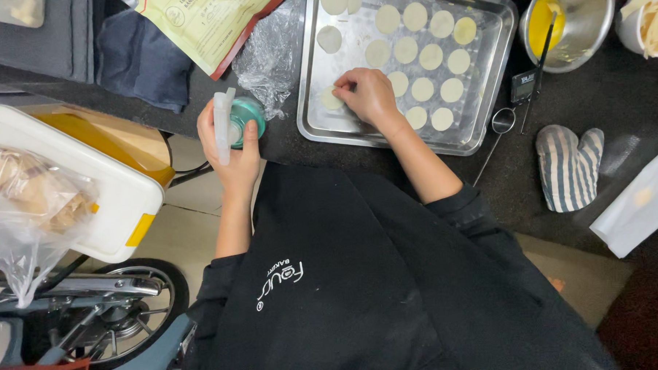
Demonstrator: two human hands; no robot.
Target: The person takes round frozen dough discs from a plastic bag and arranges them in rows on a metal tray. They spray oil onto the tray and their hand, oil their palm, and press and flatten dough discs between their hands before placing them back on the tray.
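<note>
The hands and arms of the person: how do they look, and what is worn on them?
Both hands, the left hand and the right hand, are bare, with no gloves, rings or watch visible. The forearms are uncovered. Black sleeves are pushed up to about the elbows, and they match the black apron, which has a small white printed logo.
</note>
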